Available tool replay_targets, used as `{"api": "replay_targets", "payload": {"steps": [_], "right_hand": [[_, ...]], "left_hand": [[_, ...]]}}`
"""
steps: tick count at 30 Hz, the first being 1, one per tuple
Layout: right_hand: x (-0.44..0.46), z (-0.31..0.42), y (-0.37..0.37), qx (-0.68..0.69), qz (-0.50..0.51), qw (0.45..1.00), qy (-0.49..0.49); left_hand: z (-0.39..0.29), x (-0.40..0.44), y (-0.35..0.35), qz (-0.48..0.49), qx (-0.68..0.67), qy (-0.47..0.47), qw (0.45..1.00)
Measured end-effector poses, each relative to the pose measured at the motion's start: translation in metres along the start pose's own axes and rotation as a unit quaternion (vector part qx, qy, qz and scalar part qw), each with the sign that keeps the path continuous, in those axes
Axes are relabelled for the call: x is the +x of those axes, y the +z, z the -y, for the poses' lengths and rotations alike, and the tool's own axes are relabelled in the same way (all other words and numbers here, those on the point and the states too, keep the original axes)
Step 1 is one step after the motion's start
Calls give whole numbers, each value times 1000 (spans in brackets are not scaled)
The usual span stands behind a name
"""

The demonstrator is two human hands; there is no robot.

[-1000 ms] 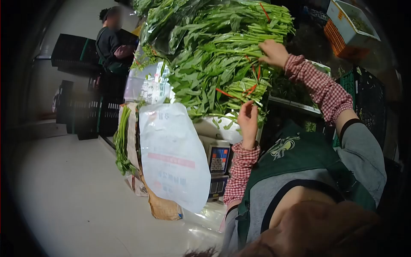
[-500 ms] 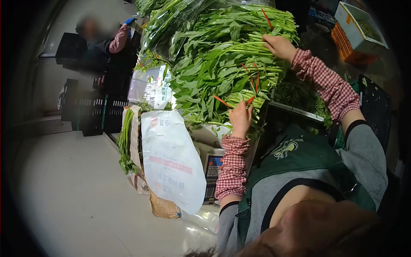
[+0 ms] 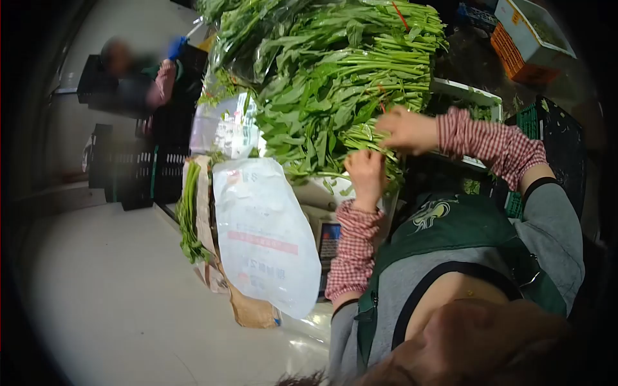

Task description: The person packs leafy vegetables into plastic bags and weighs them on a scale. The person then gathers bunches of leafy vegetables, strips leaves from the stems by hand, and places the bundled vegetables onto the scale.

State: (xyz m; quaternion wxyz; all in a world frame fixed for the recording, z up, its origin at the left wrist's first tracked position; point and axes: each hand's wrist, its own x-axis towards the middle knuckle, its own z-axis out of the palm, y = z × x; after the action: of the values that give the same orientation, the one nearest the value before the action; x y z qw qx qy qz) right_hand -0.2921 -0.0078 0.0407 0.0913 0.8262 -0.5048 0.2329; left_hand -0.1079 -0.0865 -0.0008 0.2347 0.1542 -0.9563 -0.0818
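Note:
A big heap of leafy green vegetables (image 3: 302, 96) with long stems lies in front of me, the cut stem ends toward the right. At its near edge, my left hand (image 3: 367, 175) is curled over the stems of a small bunch of leafy greens (image 3: 360, 136). Just beyond it, my right hand (image 3: 409, 130) bends over the same stems with its fingers closed; what they grip is hidden. A thin red tie (image 3: 382, 101) shows above my right fingers, and another red tie (image 3: 400, 15) lies on the far stems.
A white plastic sack (image 3: 267, 235) hangs at the left, beside a scale (image 3: 330, 241). Greens in brown paper (image 3: 191, 212) stand next to it. A white box (image 3: 534, 29) sits on an orange crate (image 3: 515, 55). At the upper left, another person (image 3: 138, 83) works by black crates (image 3: 174, 164).
My right hand has come down from the far stems to beside my left hand. The red tie ends near my left hand no longer show. The other person's arm has moved.

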Motion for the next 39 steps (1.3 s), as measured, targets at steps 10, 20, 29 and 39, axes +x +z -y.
{"api": "replay_targets", "payload": {"steps": [10, 20, 29, 39], "right_hand": [[-117, -31, -86, 166, 46, 890, 422], [-79, -71, -57, -57, 10, 948, 314], [-32, -113, -6, -46, -35, 960, 272], [-22, -94, 20, -119, 58, 889, 439]], "left_hand": [[-24, -29, -22, -134, -236, -89, 958], [-11, -56, -16, -101, -284, -179, 937], [-38, -29, -9, -100, -258, -184, 943], [-68, 19, 15, -66, -327, -175, 926]]}}
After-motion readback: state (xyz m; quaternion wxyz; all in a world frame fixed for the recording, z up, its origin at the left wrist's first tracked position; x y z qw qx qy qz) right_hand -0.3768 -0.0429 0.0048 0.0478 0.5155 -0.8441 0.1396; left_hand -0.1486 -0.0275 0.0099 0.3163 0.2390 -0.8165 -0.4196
